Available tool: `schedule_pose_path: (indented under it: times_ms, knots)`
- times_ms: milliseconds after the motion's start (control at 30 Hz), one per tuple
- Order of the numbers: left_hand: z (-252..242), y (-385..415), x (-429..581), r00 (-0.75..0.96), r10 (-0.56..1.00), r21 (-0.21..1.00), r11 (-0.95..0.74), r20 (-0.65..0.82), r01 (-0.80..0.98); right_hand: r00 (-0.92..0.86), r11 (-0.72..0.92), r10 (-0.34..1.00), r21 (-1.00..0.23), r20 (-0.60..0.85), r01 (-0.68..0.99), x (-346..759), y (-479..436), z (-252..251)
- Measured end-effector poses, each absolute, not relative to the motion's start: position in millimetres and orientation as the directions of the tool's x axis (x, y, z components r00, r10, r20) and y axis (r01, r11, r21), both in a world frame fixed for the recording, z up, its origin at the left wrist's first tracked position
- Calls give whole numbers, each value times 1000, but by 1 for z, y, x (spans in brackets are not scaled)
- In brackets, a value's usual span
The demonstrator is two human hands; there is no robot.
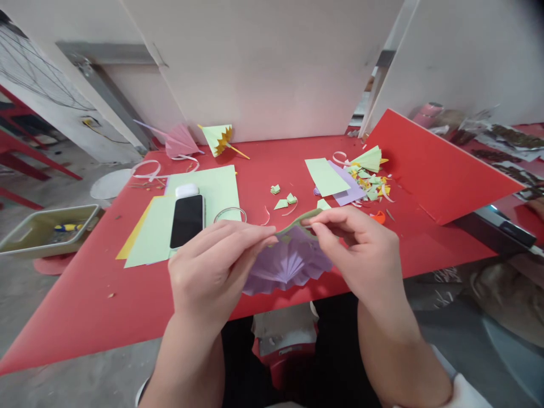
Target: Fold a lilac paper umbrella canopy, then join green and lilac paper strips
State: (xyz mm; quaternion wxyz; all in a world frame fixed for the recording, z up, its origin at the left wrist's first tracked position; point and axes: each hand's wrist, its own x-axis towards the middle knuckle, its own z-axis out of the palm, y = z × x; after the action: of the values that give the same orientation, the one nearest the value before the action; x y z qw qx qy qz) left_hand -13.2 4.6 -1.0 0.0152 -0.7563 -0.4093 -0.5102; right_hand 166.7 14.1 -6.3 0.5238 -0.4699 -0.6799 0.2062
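Between my hands is a pleated purple paper fan (pixel 289 263) with a pale green paper edge along its top. My left hand (pixel 216 260) pinches the green edge at its left end. With thumb and fingertips, my right hand (pixel 361 249) grips the same edge at the right. The fan's folds spread out below, over the front edge of the red table (pixel 97 300). Just beyond the fan lie small green paper scraps (pixel 281 204). A thin ring-shaped band (pixel 230 211) rests behind my left hand.
A black phone (pixel 187 221) and a white case (pixel 187 190) lie on green sheets (pixel 225 187). Folded paper umbrellas (pixel 217 139) stand by the wall. More sheets (pixel 325 177) and a scrap pile (pixel 374 184) are at right, before a red board (pixel 442 170). A bin (pixel 46 235) stands at left.
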Motion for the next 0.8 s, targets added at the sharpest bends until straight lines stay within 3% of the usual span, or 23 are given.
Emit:
schedule_pose_path:
  times_ms: [133,300,567,800]
  knots:
    - [-1,4,-14,133,604,400,-660,786,636,45,574,767,-715,641,401,164,16,-10]
    - [-2,4,-16,135,607,403,-660,783,634,-156,701,646,-501,747,507,169,18,-6]
    - [-3,3,-15,123,615,398,-636,779,662,-229,706,655,-475,721,525,169,18,-5]
    - [-6,7,-14,199,636,365,-640,746,676,-143,664,616,-413,775,624,166,21,-8]
